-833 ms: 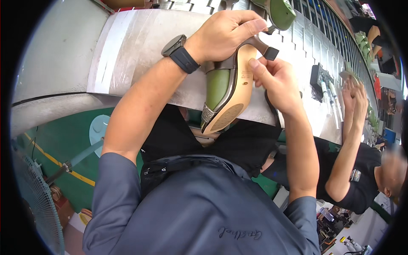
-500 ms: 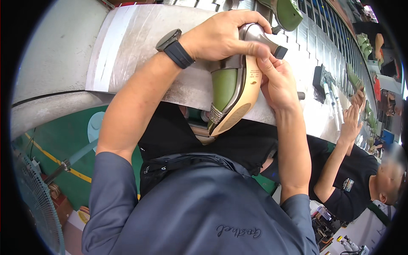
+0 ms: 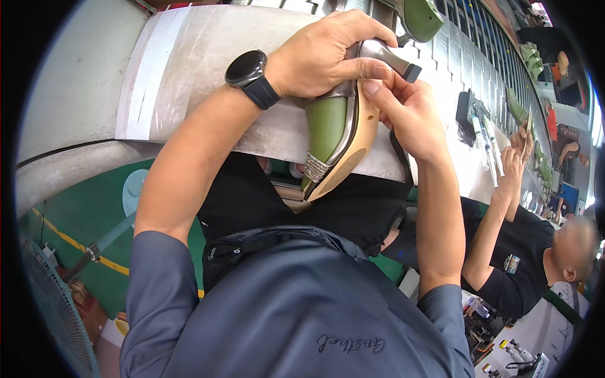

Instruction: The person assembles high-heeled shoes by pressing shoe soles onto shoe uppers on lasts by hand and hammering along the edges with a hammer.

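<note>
A green high-heeled shoe [image 3: 328, 126] with metallic grey trim, a tan sole and a sparkling band near the toe lies tilted, its sole facing right and its toe toward me. My left hand [image 3: 328, 57], a black watch on its wrist, is closed around the heel end, thumb across the top of the sole. The fingers of my right hand [image 3: 409, 110] are pinched together against the sole beside the heel; whether they hold something small there is hidden. A dark strip [image 3: 399, 154] hangs below my right hand, by the bench edge.
The shoe is over a metal bench [image 3: 195, 69]. Another green shoe [image 3: 421, 19] stands at the far side. White syringe-like tubes [image 3: 485, 145] lie to the right, near a co-worker [image 3: 517, 252] whose hands are raised. A fan [image 3: 57, 302] stands at lower left.
Both hands and the shoe have shifted slightly left. My right hand's fingers have bent closer in under the heel, and the dark strip now shows below it.
</note>
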Demonstrator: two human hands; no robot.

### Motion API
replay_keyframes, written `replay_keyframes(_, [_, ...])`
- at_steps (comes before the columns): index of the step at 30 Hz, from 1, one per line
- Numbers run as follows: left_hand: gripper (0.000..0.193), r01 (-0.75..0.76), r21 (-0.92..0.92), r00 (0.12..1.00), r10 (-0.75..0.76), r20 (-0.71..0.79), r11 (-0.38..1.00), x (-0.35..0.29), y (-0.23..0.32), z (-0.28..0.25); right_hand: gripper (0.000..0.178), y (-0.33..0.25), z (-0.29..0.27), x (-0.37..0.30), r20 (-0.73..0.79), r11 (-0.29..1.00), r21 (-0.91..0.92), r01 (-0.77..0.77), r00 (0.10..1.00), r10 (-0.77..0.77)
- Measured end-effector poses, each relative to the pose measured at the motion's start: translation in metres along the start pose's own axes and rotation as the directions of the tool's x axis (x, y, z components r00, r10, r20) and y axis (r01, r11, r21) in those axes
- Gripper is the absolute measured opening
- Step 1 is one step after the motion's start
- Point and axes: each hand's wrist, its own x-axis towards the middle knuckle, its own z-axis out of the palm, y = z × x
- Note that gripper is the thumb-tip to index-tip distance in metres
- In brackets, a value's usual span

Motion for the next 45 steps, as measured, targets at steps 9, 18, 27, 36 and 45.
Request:
replay_keyframes(9, [0.037, -0.092, 0.151, 0.988, 0.109, -0.105, 0.984, 0.001, -0.001, 0.005, 0.036, 0.005, 0.023, -0.009, -0.187, 0.978, -0.206, 0.039, 0.979, -0.078])
replay_keyframes(18, [0.036, -0.105, 0.109, 0.983, 0.12, -0.137, 0.988, -0.004, -0.001, 0.001, 0.035, 0.019, 0.024, -0.018, -0.08, 0.99, 0.094, 0.11, 0.992, -0.102])
replay_keyframes(27, [0.053, 0.087, -0.053, 0.995, -0.089, -0.036, 0.995, 0.0, 0.017, -0.023, 0.037, 0.01, 0.037, -0.003, -0.281, 0.994, -0.097, 0.054, 0.956, -0.079])
replay_keyframes(36, [0.071, 0.211, 0.353, 0.925, -0.07, -0.373, 0.912, -0.125, 0.081, -0.049, 0.062, -0.013, 0.029, -0.009, 0.024, 0.677, -0.584, 0.448, 0.843, -0.537])
replay_keyframes(45, [0.067, 0.214, 0.38, 0.951, -0.103, -0.292, 0.9, -0.124, 0.093, -0.042, 0.06, -0.007, 0.024, 0.014, 0.144, 0.628, -0.499, 0.598, 0.771, -0.62])
